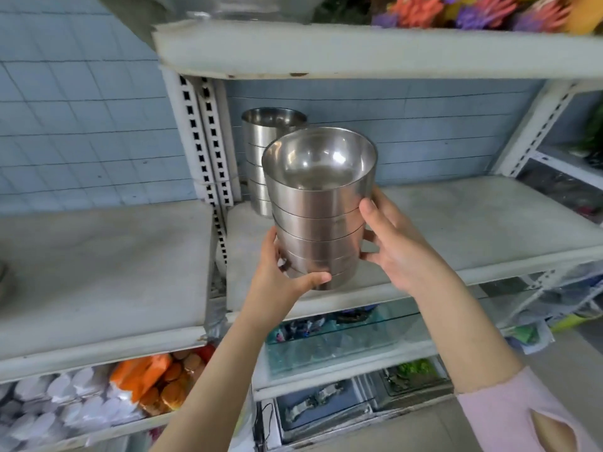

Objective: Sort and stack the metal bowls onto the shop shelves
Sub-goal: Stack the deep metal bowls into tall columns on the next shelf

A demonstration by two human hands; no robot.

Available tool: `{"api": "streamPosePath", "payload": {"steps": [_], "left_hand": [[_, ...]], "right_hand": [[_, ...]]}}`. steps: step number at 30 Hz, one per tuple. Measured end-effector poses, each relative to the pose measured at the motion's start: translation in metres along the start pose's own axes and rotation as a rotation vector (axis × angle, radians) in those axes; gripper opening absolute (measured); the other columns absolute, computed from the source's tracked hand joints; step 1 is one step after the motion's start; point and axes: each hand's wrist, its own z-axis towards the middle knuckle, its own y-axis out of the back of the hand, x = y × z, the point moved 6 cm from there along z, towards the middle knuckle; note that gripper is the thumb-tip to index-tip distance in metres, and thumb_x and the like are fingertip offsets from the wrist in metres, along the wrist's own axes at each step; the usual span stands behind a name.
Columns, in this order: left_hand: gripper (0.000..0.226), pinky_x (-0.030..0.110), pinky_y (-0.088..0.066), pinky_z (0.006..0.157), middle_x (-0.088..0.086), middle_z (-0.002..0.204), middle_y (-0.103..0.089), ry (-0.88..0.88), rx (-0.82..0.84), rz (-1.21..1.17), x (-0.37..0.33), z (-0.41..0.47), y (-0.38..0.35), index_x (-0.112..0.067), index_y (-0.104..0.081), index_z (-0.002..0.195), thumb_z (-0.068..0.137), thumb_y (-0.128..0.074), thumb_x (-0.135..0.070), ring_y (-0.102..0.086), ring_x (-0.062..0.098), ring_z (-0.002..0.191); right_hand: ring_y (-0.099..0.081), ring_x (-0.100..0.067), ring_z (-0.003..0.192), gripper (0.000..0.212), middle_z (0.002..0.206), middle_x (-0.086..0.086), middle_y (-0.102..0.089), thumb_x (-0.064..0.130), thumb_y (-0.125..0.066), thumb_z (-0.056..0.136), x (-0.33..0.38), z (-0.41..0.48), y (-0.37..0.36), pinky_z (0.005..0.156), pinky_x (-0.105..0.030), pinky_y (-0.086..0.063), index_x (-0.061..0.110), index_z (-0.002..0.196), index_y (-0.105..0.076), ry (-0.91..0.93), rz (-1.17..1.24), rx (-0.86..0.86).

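Artificial flowers (483, 9), orange and purple, top tier. Orange snack packet (143, 373) beside white wrapped rolls (49, 402), lower left tier. Pale blue tiled wall (81, 125) behind; clear plastic tray (342, 344) lower centre.

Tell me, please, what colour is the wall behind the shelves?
Pale blue tiles with dark grout lines, seen best in the head view.

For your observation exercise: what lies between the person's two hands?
In the head view, a nested stack of shiny round metal bowls lies between the left hand and right hand, which clasp its opposite sides above the white shelf board.
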Motion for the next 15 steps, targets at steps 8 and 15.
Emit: {"api": "streamPosePath", "payload": {"steps": [8, 15], "left_hand": [[0.118, 0.027, -0.041, 0.099, -0.003, 0.133, -0.049, 0.109, -0.011, 0.085, 0.014, 0.049, -0.052, -0.024, -0.016, 0.15, 0.059, -0.091, -0.035, -0.051, 0.011, 0.117], [0.128, 0.038, -0.042, 0.107, 0.0, 0.14, -0.05, 0.079, -0.099, 0.269, 0.018, 0.085, -0.066, -0.023, -0.02, 0.146, 0.042, -0.086, -0.06, -0.047, 0.014, 0.128]], "right_hand": [[-0.062, -0.009, 0.118, 0.086, 0.131, 0.015, -0.06, 0.038, -0.088, 0.058, -0.026, 0.041, 0.061, 0.096, -0.045, -0.054, 0.055, 0.132, -0.046, 0.0, -0.031, 0.036], [-0.064, 0.002, 0.11, 0.069, 0.121, 0.019, -0.063, 0.022, -0.083, 0.071, -0.04, 0.084, 0.092, 0.093, -0.036, -0.055, 0.057, 0.12, -0.049, 0.04, -0.115, 0.081]]}}
